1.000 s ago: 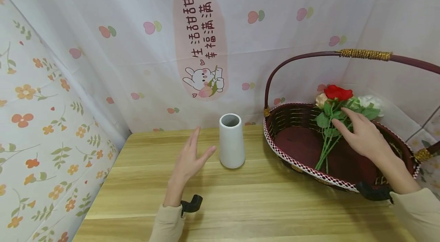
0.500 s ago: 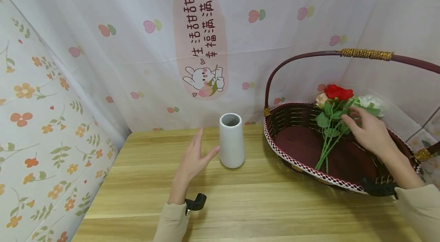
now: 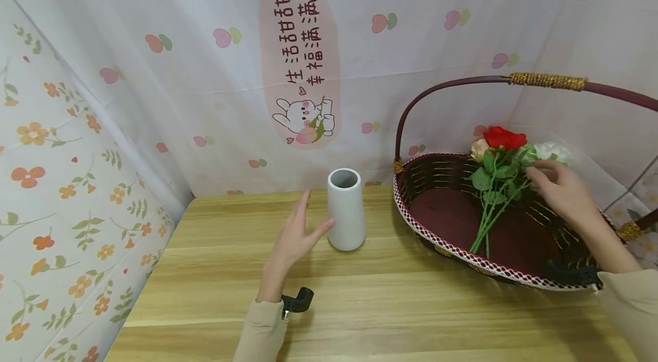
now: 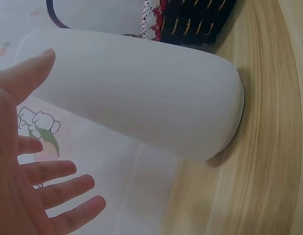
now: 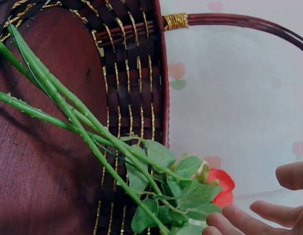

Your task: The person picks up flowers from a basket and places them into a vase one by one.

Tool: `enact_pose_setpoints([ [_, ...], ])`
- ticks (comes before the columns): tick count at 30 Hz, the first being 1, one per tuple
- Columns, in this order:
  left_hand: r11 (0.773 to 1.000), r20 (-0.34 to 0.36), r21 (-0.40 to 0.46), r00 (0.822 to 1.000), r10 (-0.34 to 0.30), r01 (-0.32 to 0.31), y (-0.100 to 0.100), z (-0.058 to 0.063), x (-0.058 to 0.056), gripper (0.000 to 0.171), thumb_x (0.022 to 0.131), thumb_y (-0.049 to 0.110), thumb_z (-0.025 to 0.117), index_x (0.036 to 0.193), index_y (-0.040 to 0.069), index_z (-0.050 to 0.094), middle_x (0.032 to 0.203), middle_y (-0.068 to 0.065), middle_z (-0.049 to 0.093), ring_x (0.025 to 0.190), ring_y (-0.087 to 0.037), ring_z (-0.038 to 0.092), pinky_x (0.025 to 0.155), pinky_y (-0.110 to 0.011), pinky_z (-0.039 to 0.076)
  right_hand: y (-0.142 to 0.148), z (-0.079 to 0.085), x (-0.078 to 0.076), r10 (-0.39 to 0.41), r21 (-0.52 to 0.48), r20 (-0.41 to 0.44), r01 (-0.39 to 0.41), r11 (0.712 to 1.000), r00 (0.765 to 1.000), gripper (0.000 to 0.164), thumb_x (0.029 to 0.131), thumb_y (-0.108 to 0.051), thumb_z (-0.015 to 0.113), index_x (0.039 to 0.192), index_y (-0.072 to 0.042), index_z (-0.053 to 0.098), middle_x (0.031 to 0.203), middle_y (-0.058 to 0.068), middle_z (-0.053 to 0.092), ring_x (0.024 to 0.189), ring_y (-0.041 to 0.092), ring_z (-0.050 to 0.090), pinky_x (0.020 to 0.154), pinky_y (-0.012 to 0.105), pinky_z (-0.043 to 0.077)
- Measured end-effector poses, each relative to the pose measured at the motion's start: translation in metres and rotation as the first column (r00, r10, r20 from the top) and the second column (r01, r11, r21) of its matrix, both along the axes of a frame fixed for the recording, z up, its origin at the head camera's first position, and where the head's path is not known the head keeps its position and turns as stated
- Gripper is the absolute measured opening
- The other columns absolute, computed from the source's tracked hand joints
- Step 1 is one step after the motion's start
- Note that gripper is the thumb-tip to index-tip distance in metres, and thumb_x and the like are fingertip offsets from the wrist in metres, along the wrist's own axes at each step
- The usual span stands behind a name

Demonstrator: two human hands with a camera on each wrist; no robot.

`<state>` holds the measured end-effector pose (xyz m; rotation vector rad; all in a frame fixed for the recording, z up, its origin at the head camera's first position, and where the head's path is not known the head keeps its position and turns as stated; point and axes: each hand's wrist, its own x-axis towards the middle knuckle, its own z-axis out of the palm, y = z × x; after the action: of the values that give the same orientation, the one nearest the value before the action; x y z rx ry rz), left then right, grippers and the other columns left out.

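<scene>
A white tapered vase point(image 3: 346, 216) stands upright on the wooden table. My left hand point(image 3: 294, 239) is beside its left side, fingers spread and thumb right at the wall; the left wrist view shows the thumb overlapping the vase point(image 4: 137, 93). A dark red wicker basket point(image 3: 437, 208) holds several artificial flowers: a red rose point(image 3: 505, 137), a cream one point(image 3: 479, 149) and a white one point(image 3: 551, 151), on green stems point(image 3: 485, 225). Over the basket, my right hand point(image 3: 568, 196) has its fingertips at the leaves below the white bloom. The right wrist view shows its thumb apart from loosely extended fingers point(image 5: 276, 213).
The basket's tall handle point(image 3: 442, 88), wrapped in gold at the top, arches over the flowers. A printed curtain point(image 3: 205, 93) hangs directly behind the table point(image 3: 231, 270), and a floral cloth point(image 3: 67, 208) hangs along the left side.
My left hand has moved slightly right, bringing its thumb up to the vase. My right hand has shifted right across the flowers toward the white bloom. Vase, basket and flowers stay put.
</scene>
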<state>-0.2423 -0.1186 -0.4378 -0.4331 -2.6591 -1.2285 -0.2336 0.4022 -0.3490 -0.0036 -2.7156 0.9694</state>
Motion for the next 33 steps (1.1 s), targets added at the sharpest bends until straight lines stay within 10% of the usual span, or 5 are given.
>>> enact_pose_setpoints([
  [5,1.0,-0.007,0.018,1.0,-0.011,0.011,0.003,-0.001,-0.001,0.097,0.09,0.066,0.064,0.163,0.02,0.019,0.163,-0.007,0.03,0.141,-0.032,0.041,0.107,-0.064,0.036,0.002,-0.005,-0.003,0.033,-0.175,0.009,-0.031,0.984,0.999,0.063,0.109,-0.029,0.038,0.143,0.023,0.028,0.116,0.042,0.055,0.074,-0.017,0.051,0.062,0.01,0.048],
  [12,0.998,-0.024,0.048,0.999,-0.03,0.031,0.008,-0.001,-0.005,0.096,0.089,0.059,0.069,0.162,0.018,0.02,0.162,-0.009,0.032,0.14,-0.034,0.043,0.107,-0.062,0.038,0.007,-0.012,-0.01,0.091,-0.344,0.04,-0.071,0.936,0.995,0.063,0.109,-0.022,0.039,0.139,0.03,0.02,0.083,-0.029,0.056,0.074,-0.009,0.06,0.066,0.015,0.055],
  [33,0.97,-0.038,0.19,0.989,-0.145,0.15,0.026,-0.007,-0.017,0.099,0.086,0.038,0.082,0.161,0.014,0.021,0.157,-0.016,0.037,0.137,-0.039,0.044,0.108,-0.051,0.041,0.02,-0.034,-0.021,0.06,-0.484,0.258,0.075,0.872,0.964,0.074,0.109,-0.025,0.037,0.143,0.029,0.001,0.082,-0.015,0.058,0.073,-0.003,0.065,0.071,0.023,0.058],
])
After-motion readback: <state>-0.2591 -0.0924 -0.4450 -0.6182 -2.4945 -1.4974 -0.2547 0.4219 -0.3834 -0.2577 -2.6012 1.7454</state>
